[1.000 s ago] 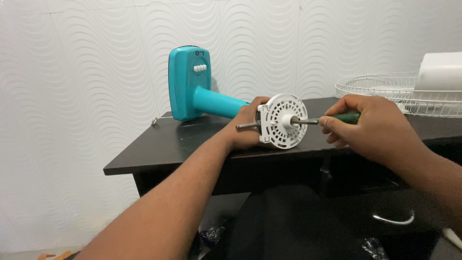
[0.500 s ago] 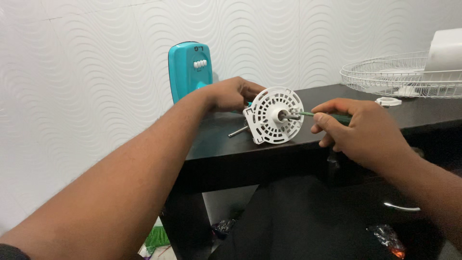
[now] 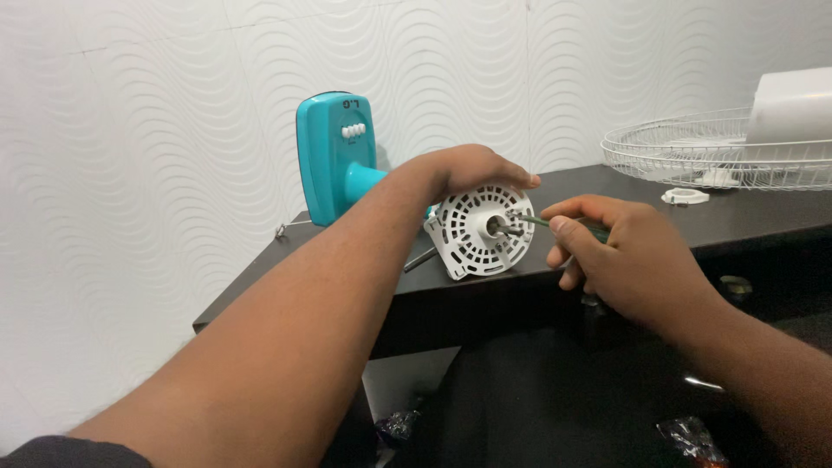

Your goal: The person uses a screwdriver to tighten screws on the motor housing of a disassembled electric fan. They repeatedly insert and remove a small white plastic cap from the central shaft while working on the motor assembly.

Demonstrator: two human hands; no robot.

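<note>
My left hand (image 3: pixel 472 169) grips the top of a white round vented motor housing (image 3: pixel 479 231) that belongs to a teal fan body lying on the dark table (image 3: pixel 607 186). The fan's teal base (image 3: pixel 336 156) stands upright at the back left, with white buttons on it. My right hand (image 3: pixel 620 251) holds a green-handled screwdriver (image 3: pixel 542 222), whose tip rests at the housing's front near the metal shaft in its centre. Part of the handle is hidden in my fist.
A white wire fan grille (image 3: pixel 719 156) lies at the back right of the table with a white object (image 3: pixel 793 104) on it. A small white ring cap (image 3: pixel 685 196) sits in front of the grille. A wavy white wall is behind.
The view has shifted right, so the fan sits further left in frame. My left forearm now crosses more of the view. Both hands keep their hold on housing and screwdriver.
</note>
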